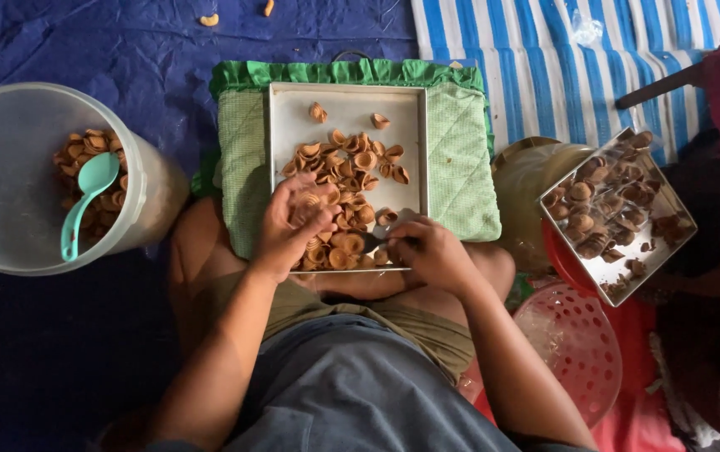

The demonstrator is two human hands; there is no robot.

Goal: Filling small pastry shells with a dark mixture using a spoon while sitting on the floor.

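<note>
Left hand (293,224) is cupping around small brown curled shell pieces (347,172) on the square metal tray (280,125) w/ fingers curled; right hand (431,251) is pinching a small dark tool, pile lying just ahead, nearer left.

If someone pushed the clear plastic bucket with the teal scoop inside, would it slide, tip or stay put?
The clear plastic bucket would probably slide or tip easily: it looks thin-walled and holds only a small heap of brown shells. That heap and the teal scoop sit against one side, so it may lean that way. The blue tarp under it looks smooth, giving little grip.
</note>
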